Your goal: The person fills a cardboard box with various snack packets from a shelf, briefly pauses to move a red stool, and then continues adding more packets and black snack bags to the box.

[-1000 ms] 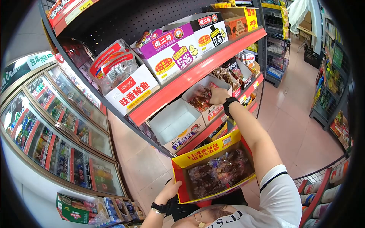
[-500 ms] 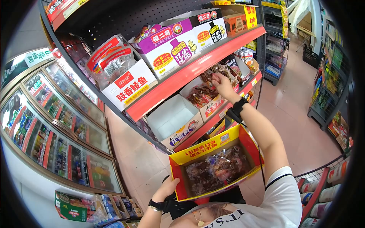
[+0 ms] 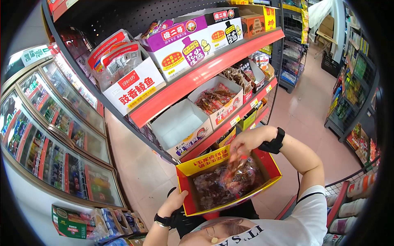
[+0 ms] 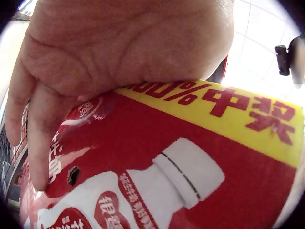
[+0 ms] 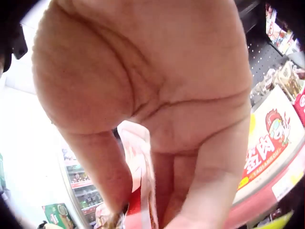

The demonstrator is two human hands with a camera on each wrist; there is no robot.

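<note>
Down from the shelf has come the right hand (image 3: 246,141), which now hangs over the open box (image 3: 205,163) and pinches a red-and-white packet (image 5: 140,181) between thumb and fingers, just above the heap of packets inside. That yellow-and-red box sits in front of the person's chest, tilted a little, its open top facing up. Its left end is held by the left hand (image 3: 174,201), with palm and fingers pressed along the printed outer side. Beyond the box, on the lower red shelf (image 3: 242,108), a carton (image 3: 225,112) full of similar packets stands beside an empty white carton (image 3: 180,123). Above them another shelf carries purple and white cartons. Glass-fronted coolers (image 3: 53,135) line the floor on the left.
</note>
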